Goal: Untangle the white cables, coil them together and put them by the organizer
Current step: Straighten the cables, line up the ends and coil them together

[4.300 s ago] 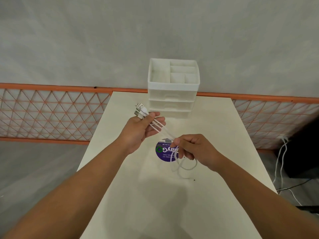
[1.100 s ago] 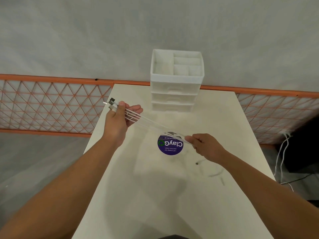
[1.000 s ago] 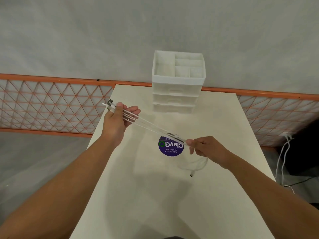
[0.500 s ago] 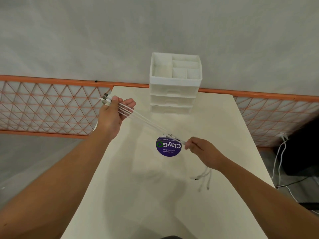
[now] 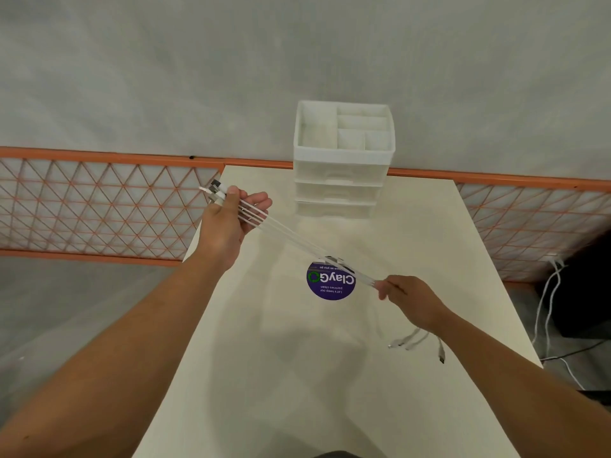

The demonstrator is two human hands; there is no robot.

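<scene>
Pinching three white cables (image 5: 297,238) | left hand (image 5: 224,223), right hand (image 5: 408,297) clamped | one organizer (image 5: 342,160)

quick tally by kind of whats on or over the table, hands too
white cables: 3, held taut together
hands: 2, left hand, right hand
white organizer: 1
purple round sticker: 1
total: 7

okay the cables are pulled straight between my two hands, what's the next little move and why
Probably start the first loop: bring the right hand up toward the left hand. The white cables run taut and side by side between both hands, with no visible knots, and their free ends hang loose below the right hand, so they look ready to coil.
</scene>
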